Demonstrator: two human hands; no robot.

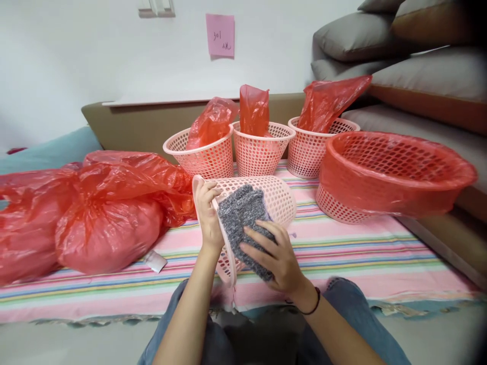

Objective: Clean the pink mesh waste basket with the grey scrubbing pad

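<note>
A pink plastic wastebasket (280,195) with a holed wall lies tipped on its side on the striped cloth in front of me. My left hand (210,215) grips its rim, with the fingers hooked over the edge. Against the outside of the wall, my right hand (272,253) presses a folded grey knitted cloth (243,213), its fingers spread over the fabric and the thumb hidden. Part of the basket's wall is covered by the cloth.
Three pink baskets (209,162) holding red plastic bags (254,109) stand behind. To the right is a basket lined with a red bag (342,190). Full red bags (110,233) lie left, near a small white packet (155,261). Cushions (429,76) are stacked at right.
</note>
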